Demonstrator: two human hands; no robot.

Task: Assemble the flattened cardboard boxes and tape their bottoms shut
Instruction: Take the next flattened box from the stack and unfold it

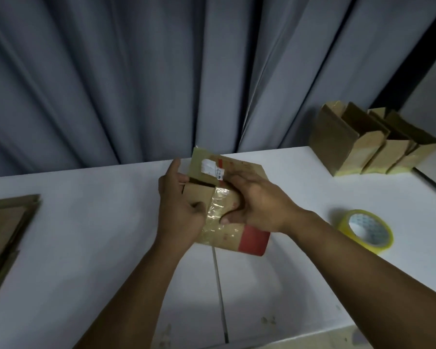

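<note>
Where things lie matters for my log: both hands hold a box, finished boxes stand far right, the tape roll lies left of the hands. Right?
No. The head view shows the tape roll lying to the right of the left hand and right hand, not left. Both hands do hold the box, and finished boxes stand far right.
</note>
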